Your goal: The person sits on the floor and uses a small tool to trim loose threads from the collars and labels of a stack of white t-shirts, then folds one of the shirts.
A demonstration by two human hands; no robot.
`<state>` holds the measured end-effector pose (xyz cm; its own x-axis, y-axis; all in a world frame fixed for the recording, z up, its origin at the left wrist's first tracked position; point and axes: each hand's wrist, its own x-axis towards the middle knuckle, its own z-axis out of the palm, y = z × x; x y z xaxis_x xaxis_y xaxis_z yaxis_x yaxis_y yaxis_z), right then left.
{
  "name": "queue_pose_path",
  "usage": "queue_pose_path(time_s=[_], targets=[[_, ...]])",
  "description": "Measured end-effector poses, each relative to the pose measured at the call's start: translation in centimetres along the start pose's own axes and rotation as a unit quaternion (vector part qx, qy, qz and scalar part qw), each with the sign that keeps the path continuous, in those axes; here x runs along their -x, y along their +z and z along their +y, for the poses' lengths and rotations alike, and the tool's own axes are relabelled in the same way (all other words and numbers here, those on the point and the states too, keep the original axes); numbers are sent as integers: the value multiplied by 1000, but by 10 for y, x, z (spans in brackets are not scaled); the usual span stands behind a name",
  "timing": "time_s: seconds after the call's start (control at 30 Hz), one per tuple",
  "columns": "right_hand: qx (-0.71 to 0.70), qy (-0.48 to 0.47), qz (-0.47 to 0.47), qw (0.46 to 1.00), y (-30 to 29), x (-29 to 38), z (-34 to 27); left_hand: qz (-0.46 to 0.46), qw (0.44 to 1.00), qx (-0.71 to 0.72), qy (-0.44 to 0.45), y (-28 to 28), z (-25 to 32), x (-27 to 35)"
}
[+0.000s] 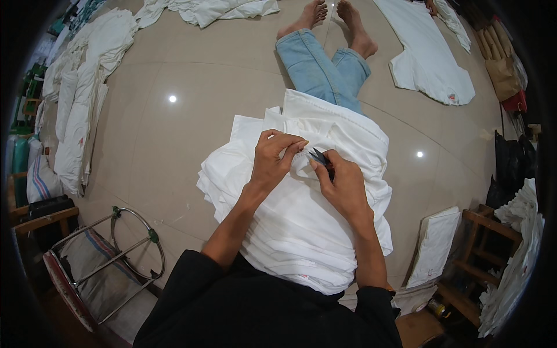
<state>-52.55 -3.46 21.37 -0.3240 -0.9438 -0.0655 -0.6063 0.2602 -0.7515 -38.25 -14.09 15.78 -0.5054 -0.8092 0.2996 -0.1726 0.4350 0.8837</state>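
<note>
A pile of white garments (300, 217) lies across my lap, its folded edges stacked towards my waist. My left hand (276, 152) pinches a gathered bit of the top white garment (348, 130) between thumb and fingertips. Whether a loose thread is also in that pinch is too small to tell. In my right hand (343, 178) is a pair of thread snips (320, 156) with dark blades. The blade tips are parted and point at the pinched cloth, just right of my left fingertips. My right palm and fingers hide most of the snips' handle.
My jeans-clad legs (322, 69) stretch forward on the tiled floor (196, 87). White garments (93, 74) lie at left; a white shirt (431, 56) lies front right, near another person's hand (431, 6). An overturned metal stool (113, 243) and a wooden frame (483, 243) flank me.
</note>
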Motion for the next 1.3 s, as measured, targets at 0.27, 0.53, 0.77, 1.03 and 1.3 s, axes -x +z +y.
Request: queue_pose_path(time_s=[0.27, 0.53, 0.77, 1.03, 1.3], targets=[[123, -15, -28, 992, 5, -6, 4, 13, 999, -8, 36, 4, -7, 3], [-20, 12, 8, 1000, -3, 2, -8, 213, 973, -50, -74, -59, -50, 21], [-70, 43, -6, 997, -4, 3, -4, 140, 928, -335, -85, -136, -155, 95], [-53, 58, -17, 997, -2, 2, -9, 60, 807, -520, -274, -188, -195, 187], [-84, 60, -29, 994, -2, 4, -5, 227, 706, -563, -366, -206, -202, 287]])
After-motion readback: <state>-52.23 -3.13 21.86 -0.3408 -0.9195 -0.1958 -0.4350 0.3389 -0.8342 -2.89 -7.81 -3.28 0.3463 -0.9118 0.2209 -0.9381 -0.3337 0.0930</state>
